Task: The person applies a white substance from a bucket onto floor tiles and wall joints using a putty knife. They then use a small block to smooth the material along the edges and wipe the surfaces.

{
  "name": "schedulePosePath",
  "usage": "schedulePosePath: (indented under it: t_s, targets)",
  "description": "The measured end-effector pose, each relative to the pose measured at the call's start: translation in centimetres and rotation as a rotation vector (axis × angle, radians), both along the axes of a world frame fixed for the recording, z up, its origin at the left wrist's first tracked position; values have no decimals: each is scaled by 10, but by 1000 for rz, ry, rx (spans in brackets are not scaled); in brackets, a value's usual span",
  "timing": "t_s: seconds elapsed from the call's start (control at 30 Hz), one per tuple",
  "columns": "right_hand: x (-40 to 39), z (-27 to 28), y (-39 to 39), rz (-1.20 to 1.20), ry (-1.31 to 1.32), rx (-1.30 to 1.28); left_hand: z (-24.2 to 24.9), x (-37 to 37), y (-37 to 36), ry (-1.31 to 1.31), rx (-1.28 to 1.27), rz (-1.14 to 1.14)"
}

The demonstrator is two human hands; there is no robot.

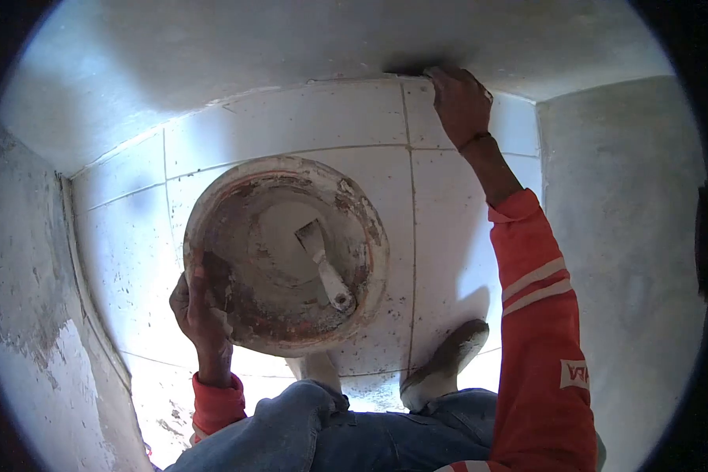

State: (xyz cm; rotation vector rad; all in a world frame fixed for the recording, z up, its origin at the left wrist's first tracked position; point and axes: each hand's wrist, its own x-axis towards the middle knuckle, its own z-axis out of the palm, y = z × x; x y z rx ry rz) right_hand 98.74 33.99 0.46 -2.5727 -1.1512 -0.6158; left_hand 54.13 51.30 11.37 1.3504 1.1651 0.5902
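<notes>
At the left rim of a round, plaster-crusted basin (287, 344), my left hand (204, 307) grips the edge, thumb over it and fingers underneath. Inside the basin lies a putty knife (330, 275) with a metal blade and a pale, smeared handle; neither hand touches it. My right hand (462, 102) is stretched forward to the foot of the grey wall (252, 43), where it meets the tiles. Its fingers are closed, and a thin, dark flat edge shows just left of them against the wall. What exactly it holds is mostly hidden.
White floor tiles (464, 204) with dark specks and crumbs lie below. A rough, patchy wall (23, 275) stands at left and a grey wall (621, 197) at right. My shoe (452, 354) and bent knees in jeans (354, 436) are close below the basin.
</notes>
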Motion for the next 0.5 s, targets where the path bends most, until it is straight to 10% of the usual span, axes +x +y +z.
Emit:
schedulePosePath:
  t_s: [0.5]
  targets:
    - [-41, -39, -52, 1, 94, -110, 3, 14, 7, -28, -32, 4]
